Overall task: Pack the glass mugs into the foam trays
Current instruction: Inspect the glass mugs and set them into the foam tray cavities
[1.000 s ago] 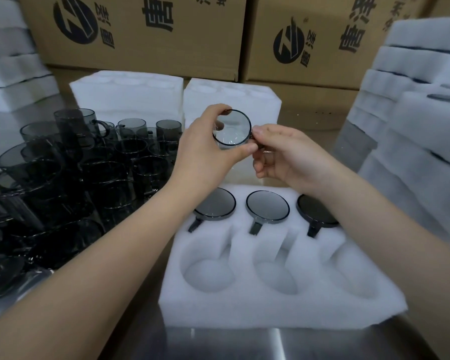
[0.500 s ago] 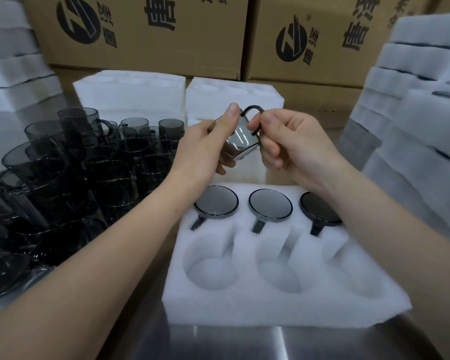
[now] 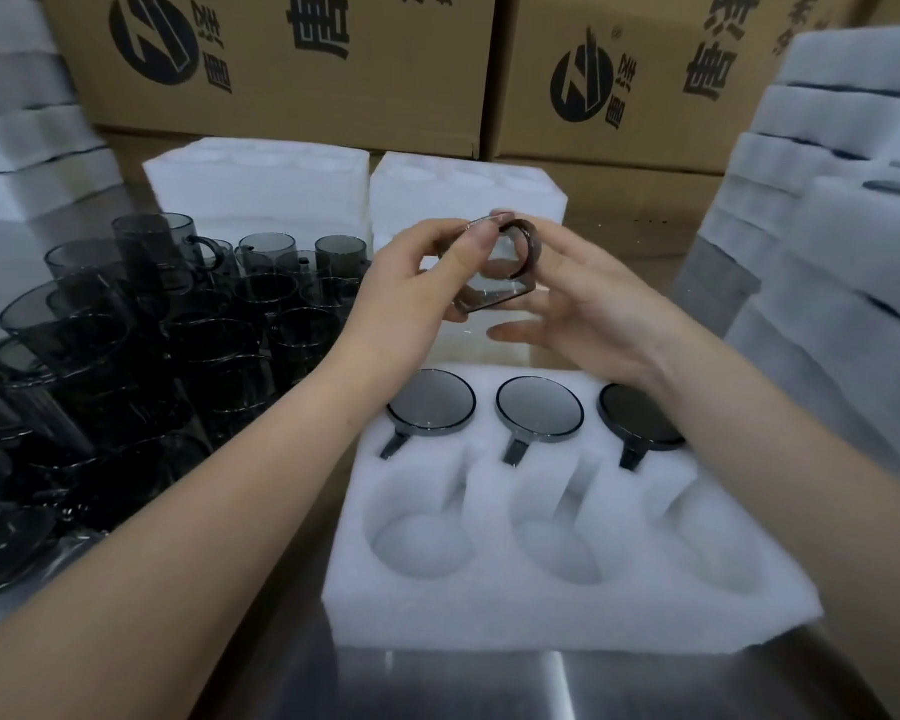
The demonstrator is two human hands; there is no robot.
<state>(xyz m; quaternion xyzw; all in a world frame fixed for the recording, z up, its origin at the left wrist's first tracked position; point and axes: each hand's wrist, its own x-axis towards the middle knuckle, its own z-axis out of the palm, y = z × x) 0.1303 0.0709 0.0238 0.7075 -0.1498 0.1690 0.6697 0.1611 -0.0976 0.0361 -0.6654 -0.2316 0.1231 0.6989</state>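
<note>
Both hands meet above the far edge of the foam tray (image 3: 567, 610). The left hand (image 3: 411, 288) pinches a smoked glass mug (image 3: 492, 275) between thumb and curled fingers, while the right hand (image 3: 598, 314) lies beside and beneath it with fingers spread and nearly straight. The mug is tipped, its long axis running from upper far to lower near, one circular end turned down toward the viewer and the handle (image 3: 526, 244) arching over the top on the right hand's side. Glare and blur make it hard to tell which end is the mouth, or whether the right fingers actually touch the glass.

Three packed mugs (image 3: 540, 409) fill the tray's far row, their handles pointing toward the viewer in the slots. The right wrist cuts off part of the rightmost one. The three near cavities (image 3: 557, 550) show bare foam.

Loose mugs (image 3: 178, 324) crowd the steel table (image 3: 489, 688) to the left, the nearest ones dark and cut off at the frame edge. Behind them stand two foam blocks (image 3: 261, 184) and printed cardboard boxes (image 3: 281, 59). Foam stacks (image 3: 827, 252) rise at the right.
</note>
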